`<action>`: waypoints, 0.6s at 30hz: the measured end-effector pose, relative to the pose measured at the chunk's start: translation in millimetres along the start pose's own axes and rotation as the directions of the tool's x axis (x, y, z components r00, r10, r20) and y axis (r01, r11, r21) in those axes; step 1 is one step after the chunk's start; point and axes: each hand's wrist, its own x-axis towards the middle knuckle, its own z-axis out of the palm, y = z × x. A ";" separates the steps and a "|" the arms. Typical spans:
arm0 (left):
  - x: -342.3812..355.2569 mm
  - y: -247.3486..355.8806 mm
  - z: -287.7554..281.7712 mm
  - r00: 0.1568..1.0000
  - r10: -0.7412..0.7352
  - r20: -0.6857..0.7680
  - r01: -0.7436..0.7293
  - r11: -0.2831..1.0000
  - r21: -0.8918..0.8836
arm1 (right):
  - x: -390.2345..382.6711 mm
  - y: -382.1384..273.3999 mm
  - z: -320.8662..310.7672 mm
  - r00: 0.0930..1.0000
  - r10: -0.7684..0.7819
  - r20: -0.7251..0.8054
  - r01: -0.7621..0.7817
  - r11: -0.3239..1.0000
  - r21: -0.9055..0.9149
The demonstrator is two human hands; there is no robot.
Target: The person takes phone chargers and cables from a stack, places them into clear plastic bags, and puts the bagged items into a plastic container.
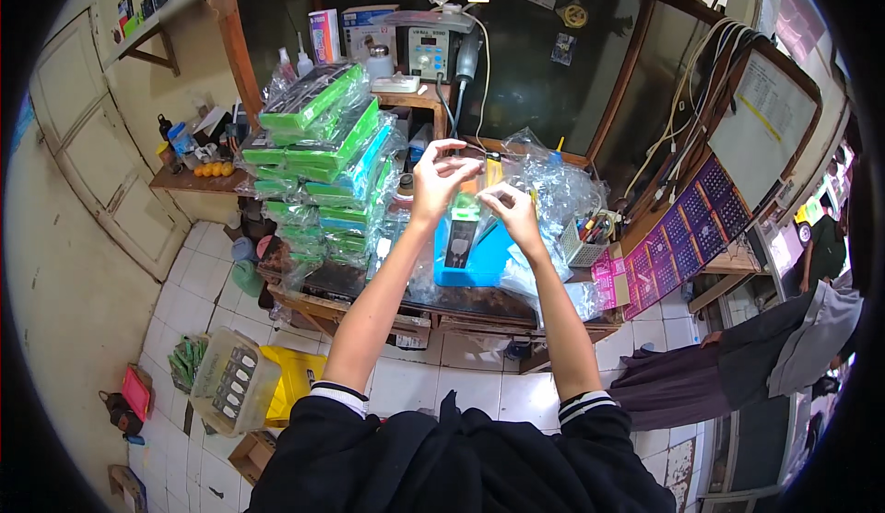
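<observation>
My left hand is raised over the blue tray, its fingers curled toward the thumb. My right hand is a little lower and to the right, thumb and index finger pinched together. What either pinch holds is too thin or see-through to make out. Below and between the hands, a narrow black and green box lies on the tray. Crumpled clear plastic wrapping is heaped just right of my right hand. Left of my left forearm rises a tall stack of green and black boxes in clear plastic.
A soldering or hot-air station stands on a shelf at the back. A basket of pens and tools is at the table's right. On the floor at left is a clear plastic bin. Another person is at the right.
</observation>
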 end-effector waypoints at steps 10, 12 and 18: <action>-48.8 -79.4 -36.2 0.984 -0.163 0.069 0.158 0.985 0.064 | 2.3 1.6 13.1 0.995 -0.021 -0.099 0.027 0.998 0.059; -46.8 -88.8 -29.8 0.983 -0.181 0.029 0.180 0.983 0.018 | 3.2 6.4 9.3 0.992 -0.029 -0.127 0.030 0.999 0.011; -39.4 -98.6 -6.8 0.985 -0.172 -0.027 0.173 0.985 0.021 | -18.0 39.7 -1.8 0.978 0.002 -0.206 0.020 0.994 0.109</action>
